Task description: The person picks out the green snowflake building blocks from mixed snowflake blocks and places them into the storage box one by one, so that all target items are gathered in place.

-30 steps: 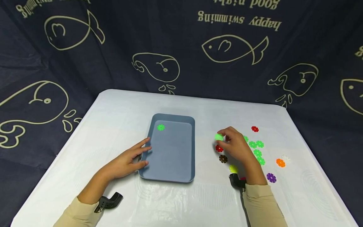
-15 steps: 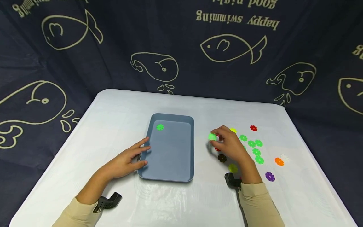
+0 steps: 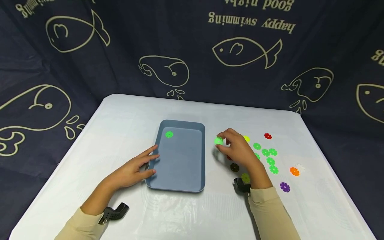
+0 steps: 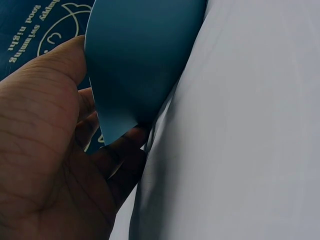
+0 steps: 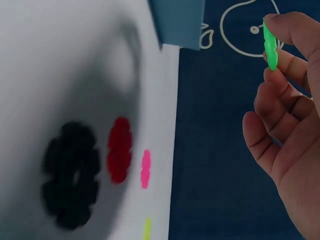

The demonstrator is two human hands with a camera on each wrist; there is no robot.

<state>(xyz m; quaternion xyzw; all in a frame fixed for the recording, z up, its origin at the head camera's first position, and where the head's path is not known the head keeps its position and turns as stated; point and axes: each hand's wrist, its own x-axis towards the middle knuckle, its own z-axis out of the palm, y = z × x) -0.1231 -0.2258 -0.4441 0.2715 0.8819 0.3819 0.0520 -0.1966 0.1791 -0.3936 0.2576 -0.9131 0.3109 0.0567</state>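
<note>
- In the head view, right of centre, we saw the right hand [image 3: 237, 149] pinching a green disc [image 3: 218, 141] between thumb and fingers above the tabletop [image 3: 126, 115].
- At lower left, the left hand [image 3: 129, 171] touched the left rim of the tray [image 3: 180, 166], fingers spread, relaxed.
- A second green disc [image 3: 169, 134] lay in the tray's upper left.
- We saw an orange disc [image 3: 295, 171] at right.
</note>
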